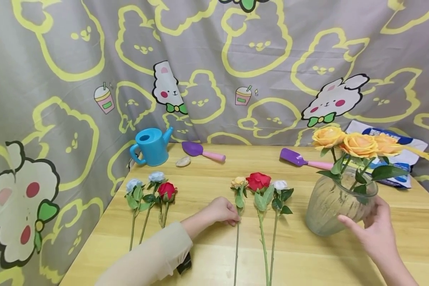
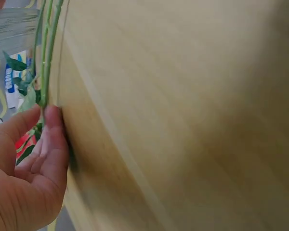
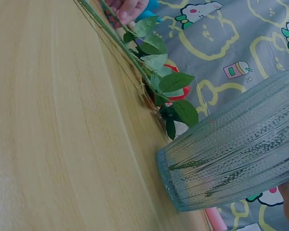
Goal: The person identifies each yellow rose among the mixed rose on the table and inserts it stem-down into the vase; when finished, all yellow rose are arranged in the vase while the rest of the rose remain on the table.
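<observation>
My left hand (image 1: 219,210) pinches the stem of a small yellow rose (image 1: 238,182) that lies on the table. In the left wrist view, the thumb and fingertips of that hand (image 2: 36,168) meet at the stem. To its right lie a large red rose (image 1: 259,181) and a white rose (image 1: 280,185). My right hand (image 1: 380,230) grips the side of a ribbed glass vase (image 1: 337,206), thumb toward me and fingers partly hidden behind the glass. Several orange-yellow roses (image 1: 360,144) stand in the vase. Whether its base touches the table, I cannot tell.
Two light blue roses (image 1: 156,176) and a red rose (image 1: 167,191) lie at left. A blue watering can (image 1: 151,147), a stone (image 1: 183,161), a purple trowel (image 1: 193,149) and a purple scoop (image 1: 292,157) line the back. A blue-and-white bag (image 1: 407,145) lies behind the vase.
</observation>
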Demonstrator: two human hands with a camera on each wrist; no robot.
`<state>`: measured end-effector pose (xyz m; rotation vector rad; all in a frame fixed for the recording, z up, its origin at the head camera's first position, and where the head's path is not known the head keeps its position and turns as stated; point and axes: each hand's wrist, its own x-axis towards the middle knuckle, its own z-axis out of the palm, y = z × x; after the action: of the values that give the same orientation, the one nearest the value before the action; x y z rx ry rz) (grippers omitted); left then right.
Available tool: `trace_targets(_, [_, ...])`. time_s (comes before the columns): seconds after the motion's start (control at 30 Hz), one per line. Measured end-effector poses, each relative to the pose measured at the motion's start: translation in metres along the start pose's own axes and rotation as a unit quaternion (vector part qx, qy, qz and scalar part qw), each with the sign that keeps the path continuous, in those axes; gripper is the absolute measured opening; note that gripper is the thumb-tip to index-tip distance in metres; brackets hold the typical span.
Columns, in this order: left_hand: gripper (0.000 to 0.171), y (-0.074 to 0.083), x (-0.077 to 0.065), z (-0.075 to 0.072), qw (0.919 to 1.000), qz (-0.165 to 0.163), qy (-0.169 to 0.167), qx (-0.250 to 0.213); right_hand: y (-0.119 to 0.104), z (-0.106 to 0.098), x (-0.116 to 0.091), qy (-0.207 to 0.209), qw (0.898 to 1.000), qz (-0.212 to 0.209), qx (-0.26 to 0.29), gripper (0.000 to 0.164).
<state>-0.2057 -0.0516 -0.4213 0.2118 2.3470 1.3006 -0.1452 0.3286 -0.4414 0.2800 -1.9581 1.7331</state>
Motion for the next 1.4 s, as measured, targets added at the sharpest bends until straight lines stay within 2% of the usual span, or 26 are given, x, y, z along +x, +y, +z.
trace_targets(0.13, [0.007,0.001,0.004,0.004,0.9991,-0.032,-0.006,-0.027,0.022,-0.010,0.001,0.000,1.000,0.003,-0.004,0.094])
trace_targets(0.27, [0.007,-0.002,0.004,0.004,0.9977,-0.035,-0.006,-0.057,0.024,-0.009,0.001,-0.001,1.000,0.000,0.004,0.095])
trace_targets(0.33, [0.006,-0.006,0.005,0.002,0.9963,-0.031,-0.010,-0.079,0.014,-0.004,0.001,-0.001,1.000,-0.003,0.005,0.094])
trace_targets(0.53, [0.010,-0.019,0.006,-0.004,0.9909,-0.023,-0.022,-0.131,-0.037,0.022,-0.002,-0.005,1.000,-0.009,0.029,0.087])
trace_targets(0.63, [0.012,-0.020,0.006,-0.007,0.9877,-0.019,-0.021,-0.154,-0.046,0.027,-0.002,-0.002,1.000,-0.004,0.011,0.085])
trace_targets(0.73, [0.014,-0.014,0.003,-0.010,0.9833,-0.001,-0.014,-0.182,-0.044,0.027,-0.003,-0.002,1.000,-0.005,-0.008,0.085])
trace_targets(0.83, [0.018,0.002,0.001,-0.016,0.9780,0.036,-0.006,-0.205,-0.042,0.026,-0.003,-0.003,1.000,-0.003,-0.010,0.086])
trace_targets(0.9, [0.022,0.019,-0.001,-0.023,0.9744,0.065,-0.002,-0.215,-0.043,0.026,-0.002,-0.004,1.000,-0.002,0.001,0.085])
trace_targets(1.0, [0.027,0.050,-0.005,-0.033,0.9698,0.103,0.010,-0.221,-0.049,0.028,-0.002,0.000,0.999,-0.005,0.034,0.084])
trace_targets(1.17, [0.028,0.107,-0.016,-0.042,0.9561,0.169,0.031,-0.238,-0.056,0.031,-0.002,0.006,0.999,-0.012,0.041,0.083])
trace_targets(1.3, [0.021,0.144,-0.027,-0.040,0.9329,0.260,0.063,-0.241,-0.059,0.032,-0.002,0.005,1.000,-0.008,0.022,0.082])
trace_targets(1.4, [0.018,0.167,-0.033,-0.035,0.9080,0.343,0.105,-0.217,-0.058,0.032,-0.002,0.007,1.000,-0.009,0.019,0.083])
